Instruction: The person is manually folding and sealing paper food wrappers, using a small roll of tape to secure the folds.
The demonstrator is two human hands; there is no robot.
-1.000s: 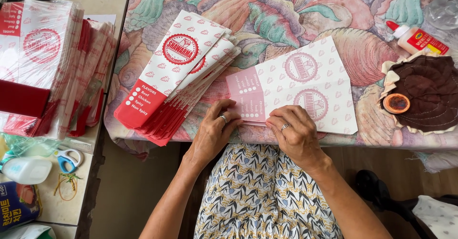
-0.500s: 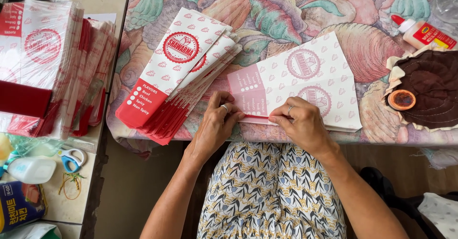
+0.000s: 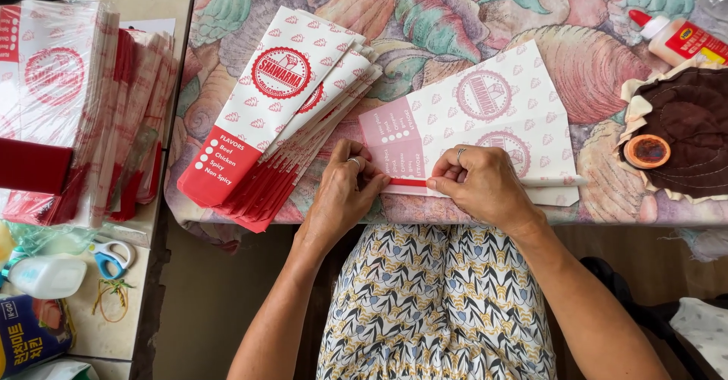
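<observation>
- Paper sheet (image 3: pixel 485 114): white with a red pattern, lying flat on the desk (image 3: pixel 470 16) near its near edge, its near strip being folded along a red line.
- Left hand (image 3: pixel 343 198): pressing down on the sheet's near left corner, fingers (image 3: pixel 362 169) bunched narrow and pinching the fold.
- Right hand (image 3: pixel 481 186): resting on the near edge of the same sheet, fingers curled close and pinching the folded strip just right of the left hand.
- Stack of finished paper sleeves (image 3: pixel 280 114): fanning out on the desk, just left of the sheet.
- Glue bottle (image 3: pixel 675 37): lying at the far right of the desk.
- Brown quilted cloth (image 3: pixel 686 133): sitting at the right, carrying a small round lid (image 3: pixel 646 151).
- Wrapped bundle of sheets (image 3: pixel 68 99): sitting far left on a side counter.
- Scissors (image 3: pixel 112 257): lying near left.
</observation>
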